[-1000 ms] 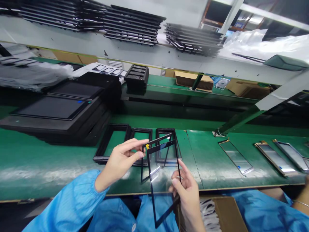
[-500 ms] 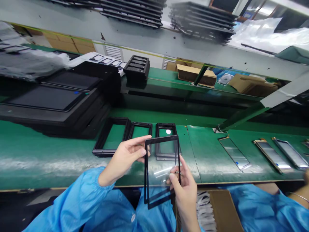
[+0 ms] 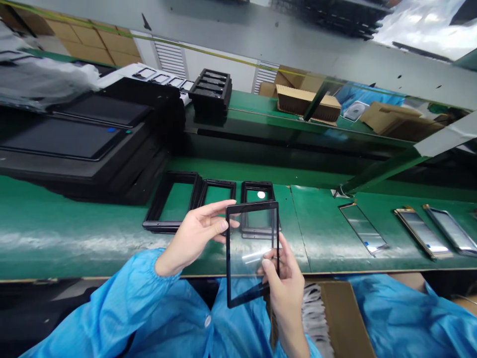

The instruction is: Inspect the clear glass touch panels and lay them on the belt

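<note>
I hold a clear glass panel with a black border (image 3: 252, 253) upright in front of me, above the near edge of the green conveyor belt (image 3: 74, 233). My left hand (image 3: 196, 233) pinches its upper left edge between thumb and fingers. My right hand (image 3: 283, 276) grips its lower right edge. Both arms wear blue sleeves. Behind the panel, three black rectangular frames (image 3: 175, 201) lie side by side on the belt.
Stacked black trays with dark screens (image 3: 85, 144) stand at the left. Several shiny narrow panels (image 3: 421, 231) lie on the belt at the right. A cardboard box (image 3: 343, 318) sits below the belt by my right arm. Another person's blue sleeve (image 3: 410, 318) is at the lower right.
The two black-bordered layers seen apart a second ago have come together into one flat panel. The panel turned to face me squarely, and the view tilted downward.
</note>
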A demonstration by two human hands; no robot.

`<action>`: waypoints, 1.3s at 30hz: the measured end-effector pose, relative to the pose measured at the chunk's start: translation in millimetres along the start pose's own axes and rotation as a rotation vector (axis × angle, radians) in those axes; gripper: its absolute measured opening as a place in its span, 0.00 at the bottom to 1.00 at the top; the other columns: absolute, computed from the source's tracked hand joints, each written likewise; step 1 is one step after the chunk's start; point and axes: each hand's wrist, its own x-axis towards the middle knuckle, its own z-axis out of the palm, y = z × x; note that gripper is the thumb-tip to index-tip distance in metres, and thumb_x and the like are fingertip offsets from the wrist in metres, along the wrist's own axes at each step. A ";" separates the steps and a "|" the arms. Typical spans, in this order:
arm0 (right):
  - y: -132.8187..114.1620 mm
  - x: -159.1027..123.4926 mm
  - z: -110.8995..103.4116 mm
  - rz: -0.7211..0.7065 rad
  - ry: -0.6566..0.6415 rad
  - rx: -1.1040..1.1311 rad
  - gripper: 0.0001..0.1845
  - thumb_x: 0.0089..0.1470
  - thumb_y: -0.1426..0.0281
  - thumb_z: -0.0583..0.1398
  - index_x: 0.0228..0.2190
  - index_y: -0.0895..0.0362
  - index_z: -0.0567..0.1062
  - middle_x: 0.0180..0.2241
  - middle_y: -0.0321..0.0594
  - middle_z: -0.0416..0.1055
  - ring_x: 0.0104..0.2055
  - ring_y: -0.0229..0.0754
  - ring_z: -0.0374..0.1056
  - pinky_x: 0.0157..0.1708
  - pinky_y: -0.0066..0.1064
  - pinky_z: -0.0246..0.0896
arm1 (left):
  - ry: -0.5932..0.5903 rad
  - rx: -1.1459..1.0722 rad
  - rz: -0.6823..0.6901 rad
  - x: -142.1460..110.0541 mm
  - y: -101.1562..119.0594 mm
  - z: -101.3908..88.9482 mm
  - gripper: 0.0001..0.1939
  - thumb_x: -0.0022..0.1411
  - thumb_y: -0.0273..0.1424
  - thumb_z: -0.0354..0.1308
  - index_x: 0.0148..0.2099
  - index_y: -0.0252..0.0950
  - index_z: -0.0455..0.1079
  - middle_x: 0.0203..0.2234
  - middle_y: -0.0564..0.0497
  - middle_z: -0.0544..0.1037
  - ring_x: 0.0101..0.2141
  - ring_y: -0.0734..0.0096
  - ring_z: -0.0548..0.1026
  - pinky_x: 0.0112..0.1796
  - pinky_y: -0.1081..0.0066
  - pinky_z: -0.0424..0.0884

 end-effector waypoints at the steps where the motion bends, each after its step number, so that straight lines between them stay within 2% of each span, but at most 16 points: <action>1: 1.8 -0.5 -1.2 -0.008 -0.005 -0.020 0.38 0.60 0.61 0.69 0.68 0.47 0.68 0.36 0.34 0.74 0.27 0.36 0.71 0.29 0.30 0.71 | 0.009 0.007 0.000 -0.1 0.7 0.6 0.33 0.57 0.41 0.76 0.63 0.40 0.78 0.40 0.41 0.87 0.43 0.53 0.87 0.30 0.76 0.82; 3: 4.0 -0.2 -4.4 -0.081 0.004 -0.113 0.36 0.61 0.61 0.68 0.68 0.47 0.70 0.40 0.38 0.76 0.32 0.39 0.72 0.35 0.34 0.74 | 0.044 0.034 0.005 -0.7 2.9 2.0 0.33 0.56 0.42 0.76 0.63 0.39 0.78 0.42 0.40 0.87 0.44 0.51 0.87 0.29 0.74 0.82; 5: 1.1 3.4 -7.8 -0.245 0.062 -0.274 0.31 0.61 0.62 0.68 0.64 0.48 0.74 0.51 0.45 0.75 0.46 0.47 0.75 0.49 0.42 0.74 | 0.073 0.087 0.014 -2.2 5.8 3.1 0.33 0.55 0.42 0.76 0.61 0.37 0.80 0.41 0.41 0.87 0.42 0.48 0.87 0.29 0.72 0.83; 8: -15.7 16.2 -11.1 -0.423 0.111 -0.357 0.27 0.63 0.62 0.66 0.62 0.48 0.76 0.68 0.47 0.64 0.69 0.56 0.63 0.68 0.53 0.58 | 0.059 0.184 0.021 -7.2 9.8 4.6 0.29 0.55 0.41 0.76 0.57 0.36 0.82 0.36 0.42 0.88 0.40 0.47 0.88 0.29 0.70 0.83; 10: -31.7 27.1 -11.5 -0.354 0.032 -0.216 0.27 0.65 0.61 0.64 0.63 0.49 0.75 0.64 0.48 0.72 0.66 0.54 0.69 0.66 0.52 0.64 | 0.032 0.233 0.027 -12.4 11.4 5.9 0.27 0.54 0.41 0.76 0.55 0.36 0.84 0.33 0.43 0.88 0.37 0.49 0.88 0.29 0.69 0.83; 12: -46.2 36.0 -10.7 -0.228 -0.059 -0.085 0.25 0.66 0.60 0.64 0.61 0.51 0.77 0.47 0.46 0.84 0.49 0.51 0.81 0.53 0.45 0.75 | 0.014 0.262 0.040 -18.2 12.0 7.1 0.25 0.54 0.40 0.76 0.53 0.38 0.85 0.31 0.44 0.88 0.34 0.52 0.88 0.29 0.69 0.83; 14: -55.7 40.4 -8.6 -0.162 -0.080 -0.043 0.22 0.63 0.58 0.66 0.54 0.54 0.81 0.30 0.41 0.85 0.34 0.48 0.83 0.42 0.40 0.78 | 0.023 0.279 0.046 -23.4 11.5 7.6 0.23 0.55 0.41 0.75 0.52 0.40 0.86 0.31 0.45 0.88 0.33 0.53 0.88 0.30 0.70 0.84; 17: -60.9 38.8 -4.2 -0.175 -0.046 -0.037 0.17 0.59 0.57 0.69 0.43 0.56 0.84 0.21 0.37 0.81 0.26 0.47 0.81 0.36 0.37 0.78 | 0.021 0.297 0.032 -27.3 9.2 5.4 0.23 0.57 0.42 0.75 0.53 0.41 0.85 0.31 0.44 0.88 0.34 0.53 0.88 0.33 0.68 0.85; 22: -62.2 31.4 1.2 -0.205 0.005 -0.040 0.18 0.56 0.54 0.70 0.37 0.56 0.84 0.22 0.40 0.82 0.22 0.47 0.80 0.30 0.36 0.79 | -0.031 0.321 0.035 -23.7 4.2 -1.6 0.24 0.55 0.45 0.75 0.52 0.41 0.86 0.30 0.43 0.88 0.32 0.50 0.87 0.33 0.62 0.86; 27: -66.0 30.3 1.4 -0.211 0.029 -0.052 0.18 0.57 0.54 0.70 0.37 0.56 0.84 0.21 0.39 0.82 0.22 0.47 0.80 0.28 0.36 0.81 | -0.031 0.376 0.063 -23.5 5.6 -0.8 0.21 0.57 0.46 0.73 0.51 0.43 0.86 0.31 0.44 0.88 0.32 0.50 0.87 0.32 0.63 0.86; 29: -64.8 30.0 4.4 -0.205 0.015 -0.053 0.17 0.57 0.54 0.70 0.37 0.56 0.84 0.22 0.39 0.82 0.22 0.47 0.81 0.28 0.36 0.81 | -0.056 0.488 0.165 -23.7 8.9 2.3 0.19 0.61 0.44 0.70 0.52 0.46 0.86 0.42 0.44 0.88 0.40 0.49 0.87 0.37 0.63 0.86; 32: -59.8 28.6 13.7 -0.161 -0.124 -0.056 0.17 0.58 0.56 0.70 0.38 0.56 0.84 0.27 0.42 0.85 0.27 0.48 0.83 0.29 0.35 0.81 | -0.151 0.795 0.342 -20.6 16.4 10.0 0.24 0.62 0.42 0.70 0.61 0.54 0.81 0.63 0.50 0.78 0.58 0.45 0.80 0.53 0.61 0.80; 34: -57.1 28.5 16.7 -0.103 -0.273 -0.023 0.19 0.57 0.56 0.71 0.43 0.56 0.83 0.30 0.42 0.86 0.30 0.49 0.84 0.33 0.36 0.82 | -0.287 0.921 0.332 -16.2 21.7 14.9 0.32 0.62 0.42 0.69 0.68 0.56 0.73 0.59 0.51 0.82 0.55 0.47 0.82 0.52 0.62 0.79; 36: -56.3 31.1 10.3 -0.024 -0.414 0.009 0.24 0.59 0.53 0.70 0.50 0.55 0.81 0.34 0.42 0.87 0.35 0.50 0.85 0.40 0.39 0.82 | -0.414 0.923 0.216 -11.9 24.9 16.5 0.34 0.66 0.41 0.66 0.72 0.56 0.67 0.42 0.51 0.88 0.41 0.53 0.87 0.41 0.67 0.81; 37: -56.0 33.5 3.0 0.017 -0.469 0.004 0.25 0.61 0.51 0.68 0.52 0.54 0.81 0.37 0.43 0.87 0.38 0.50 0.85 0.44 0.41 0.81 | -0.440 0.881 0.146 -10.5 24.9 15.7 0.32 0.68 0.40 0.63 0.73 0.55 0.67 0.36 0.52 0.88 0.35 0.56 0.87 0.36 0.69 0.80; 39: -53.9 39.6 -17.3 0.075 -0.502 -0.057 0.26 0.64 0.48 0.64 0.52 0.54 0.82 0.43 0.46 0.86 0.42 0.50 0.85 0.48 0.42 0.78 | -0.394 0.717 0.017 -9.9 20.9 10.8 0.27 0.71 0.41 0.60 0.70 0.51 0.69 0.36 0.51 0.87 0.32 0.59 0.86 0.30 0.72 0.78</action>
